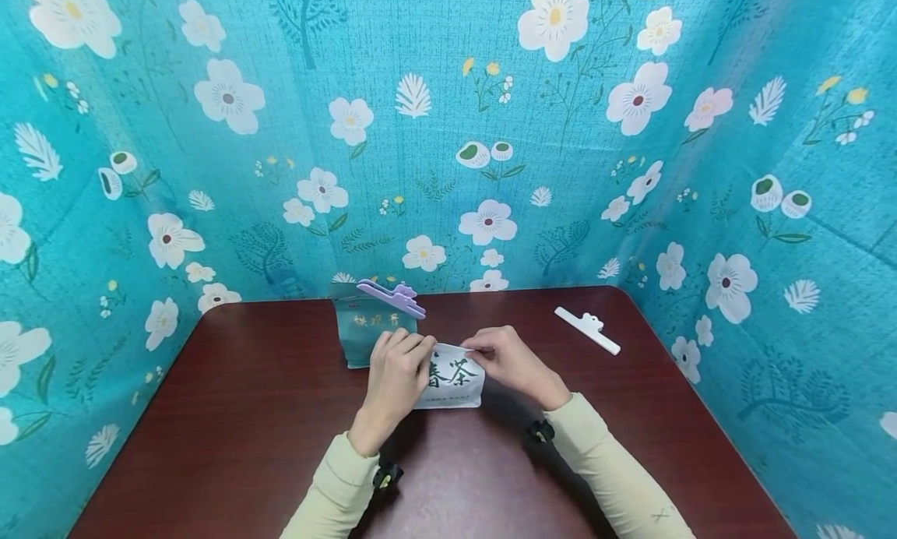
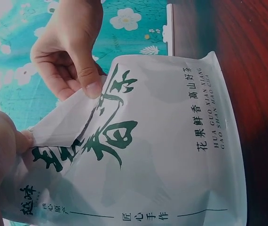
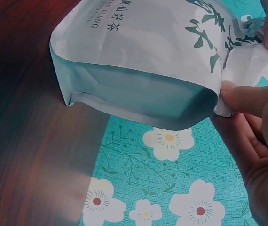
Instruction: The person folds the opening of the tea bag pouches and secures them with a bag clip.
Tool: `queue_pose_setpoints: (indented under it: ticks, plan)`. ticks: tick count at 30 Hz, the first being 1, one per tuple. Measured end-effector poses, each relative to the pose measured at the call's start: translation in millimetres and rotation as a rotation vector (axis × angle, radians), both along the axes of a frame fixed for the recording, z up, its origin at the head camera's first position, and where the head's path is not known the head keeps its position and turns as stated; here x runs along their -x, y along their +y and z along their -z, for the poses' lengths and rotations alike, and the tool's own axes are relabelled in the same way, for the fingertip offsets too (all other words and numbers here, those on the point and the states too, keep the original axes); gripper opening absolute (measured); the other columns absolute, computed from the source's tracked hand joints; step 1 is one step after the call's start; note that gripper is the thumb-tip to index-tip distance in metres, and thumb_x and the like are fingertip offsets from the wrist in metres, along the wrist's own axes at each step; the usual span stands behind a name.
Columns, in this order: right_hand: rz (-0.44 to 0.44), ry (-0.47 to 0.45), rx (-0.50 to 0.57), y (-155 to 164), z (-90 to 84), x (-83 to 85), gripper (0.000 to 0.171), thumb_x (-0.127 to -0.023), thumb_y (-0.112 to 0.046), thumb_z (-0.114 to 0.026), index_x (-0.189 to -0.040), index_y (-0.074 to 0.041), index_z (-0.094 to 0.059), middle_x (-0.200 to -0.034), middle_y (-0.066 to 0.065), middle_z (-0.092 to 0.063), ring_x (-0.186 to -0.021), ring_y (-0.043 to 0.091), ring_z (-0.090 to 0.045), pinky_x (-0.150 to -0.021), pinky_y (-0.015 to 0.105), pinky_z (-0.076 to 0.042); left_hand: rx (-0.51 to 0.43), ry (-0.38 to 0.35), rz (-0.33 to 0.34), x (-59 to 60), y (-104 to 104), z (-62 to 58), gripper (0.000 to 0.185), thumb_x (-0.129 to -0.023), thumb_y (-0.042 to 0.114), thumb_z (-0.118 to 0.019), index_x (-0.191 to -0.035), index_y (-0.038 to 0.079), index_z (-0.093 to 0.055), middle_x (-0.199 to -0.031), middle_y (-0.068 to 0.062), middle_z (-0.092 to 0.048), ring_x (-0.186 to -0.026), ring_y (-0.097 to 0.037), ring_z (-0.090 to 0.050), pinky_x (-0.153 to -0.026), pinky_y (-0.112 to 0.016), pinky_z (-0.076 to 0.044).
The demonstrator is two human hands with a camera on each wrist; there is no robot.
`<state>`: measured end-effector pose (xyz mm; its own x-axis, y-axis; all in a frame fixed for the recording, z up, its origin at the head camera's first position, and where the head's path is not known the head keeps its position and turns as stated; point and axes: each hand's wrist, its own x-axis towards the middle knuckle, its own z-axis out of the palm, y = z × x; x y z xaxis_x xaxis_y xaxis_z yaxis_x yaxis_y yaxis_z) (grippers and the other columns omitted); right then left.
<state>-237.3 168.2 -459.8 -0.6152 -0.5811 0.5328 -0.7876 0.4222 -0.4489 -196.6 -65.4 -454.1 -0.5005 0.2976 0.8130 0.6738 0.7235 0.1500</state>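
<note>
A white tea bag [image 1: 452, 395] with green brush-style characters stands on the table between both hands. Its top edge is folded over toward the front, as the left wrist view shows with the flap [image 2: 63, 120]. My left hand [image 1: 399, 371] pinches the folded top at the bag's left side, covering part of the print. At the top right corner, my right hand [image 1: 515, 364] pinches the fold between thumb and fingers. The right wrist view shows the bag's pale green side gusset [image 3: 138, 94].
Behind my left hand stands a green tea bag [image 1: 353, 332] with a purple sealing clip [image 1: 392, 296] across its top. A white sealing clip [image 1: 587, 330] lies at the table's back right. Flowered turquoise cloth [image 1: 434, 173] hangs behind the dark red table [image 1: 245, 414].
</note>
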Motion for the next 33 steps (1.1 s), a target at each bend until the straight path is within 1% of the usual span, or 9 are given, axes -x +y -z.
queue_pose_setpoints:
  ticks: [3,7,11,14,17,22,24,29,33]
  plan:
    - [0.002,0.008,0.004,0.0,0.5,1.4,0.022,-0.085,0.009,-0.076,-0.098,-0.008,-0.081,-0.087,0.002,-0.076,-0.076,0.004,-0.067,-0.066,0.021,-0.055,0.008,-0.007,0.0,-0.5,-0.5,-0.7,0.013,-0.089,0.003,-0.074,-0.098,0.01,-0.08,-0.087,-0.002,-0.075,-0.075,-0.02,-0.057,-0.069,-0.034,-0.042]
    - [0.002,-0.018,-0.001,2.0,0.5,0.0,0.022,-0.087,0.006,-0.075,-0.104,-0.007,-0.08,-0.092,0.002,-0.076,-0.08,0.008,-0.069,-0.07,0.023,-0.057,0.017,-0.015,-0.009,-0.1,-1.4,-0.2,0.014,-0.088,0.003,-0.076,-0.099,0.01,-0.08,-0.088,-0.002,-0.075,-0.077,-0.02,-0.057,-0.07,-0.033,-0.042]
    - [-0.006,-0.048,-0.026,6.2,-0.1,-4.3,0.031,-0.089,0.008,-0.071,-0.115,-0.008,-0.077,-0.101,0.002,-0.076,-0.088,0.013,-0.07,-0.077,0.027,-0.058,0.019,-0.004,-0.017,0.9,-1.7,0.6,0.014,-0.087,0.004,-0.077,-0.098,0.011,-0.08,-0.087,-0.001,-0.075,-0.076,-0.019,-0.057,-0.069,-0.033,-0.042]
    - [-0.011,-0.045,-0.039,8.9,2.1,-5.9,0.038,-0.089,0.012,-0.068,-0.12,-0.009,-0.075,-0.104,0.002,-0.075,-0.09,0.013,-0.069,-0.077,0.027,-0.058,0.014,0.01,-0.017,1.5,-1.4,1.1,0.013,-0.086,0.004,-0.078,-0.097,0.011,-0.08,-0.086,-0.001,-0.074,-0.076,-0.019,-0.057,-0.069,-0.033,-0.042]
    - [-0.005,-0.007,-0.046,9.8,5.7,-4.6,0.041,-0.088,0.014,-0.066,-0.12,-0.009,-0.075,-0.104,0.002,-0.075,-0.089,0.01,-0.069,-0.074,0.024,-0.056,0.009,0.013,-0.012,1.6,-0.9,1.5,0.012,-0.087,0.005,-0.078,-0.097,0.011,-0.08,-0.086,-0.002,-0.074,-0.076,-0.02,-0.058,-0.068,-0.033,-0.042]
    - [-0.01,0.041,-0.02,8.4,9.0,-0.9,0.04,-0.086,0.017,-0.065,-0.114,-0.009,-0.078,-0.1,0.002,-0.076,-0.087,0.009,-0.07,-0.069,0.023,-0.055,0.013,0.0,-0.007,1.7,-1.4,2.6,0.011,-0.089,0.005,-0.076,-0.097,0.011,-0.08,-0.084,-0.001,-0.072,-0.077,-0.019,-0.058,-0.068,-0.033,-0.042]
    - [-0.013,0.034,-0.011,8.3,8.8,-0.2,0.04,-0.086,0.017,-0.065,-0.113,-0.009,-0.078,-0.1,0.002,-0.076,-0.087,0.009,-0.07,-0.069,0.023,-0.055,0.013,0.0,-0.007,2.2,-1.3,3.0,0.011,-0.089,0.005,-0.075,-0.096,0.011,-0.08,-0.084,-0.001,-0.071,-0.077,-0.019,-0.058,-0.068,-0.033,-0.042]
    - [-0.028,0.007,0.001,9.2,6.6,-0.5,0.038,-0.087,0.015,-0.066,-0.113,-0.009,-0.078,-0.101,0.001,-0.077,-0.09,0.008,-0.071,-0.073,0.024,-0.057,0.013,0.009,0.006,2.9,-2.0,3.8,0.012,-0.087,0.005,-0.077,-0.097,0.011,-0.08,-0.083,-0.002,-0.071,-0.076,-0.019,-0.057,-0.068,-0.034,-0.042]
    - [-0.05,-0.005,0.001,9.8,4.8,-0.1,0.041,-0.087,0.015,-0.065,-0.117,-0.011,-0.078,-0.103,0.0,-0.077,-0.091,0.008,-0.071,-0.073,0.025,-0.056,0.02,-0.007,0.011,2.7,-3.5,2.9,0.012,-0.088,0.006,-0.078,-0.098,0.011,-0.08,-0.084,-0.002,-0.071,-0.077,-0.019,-0.057,-0.068,-0.033,-0.041]
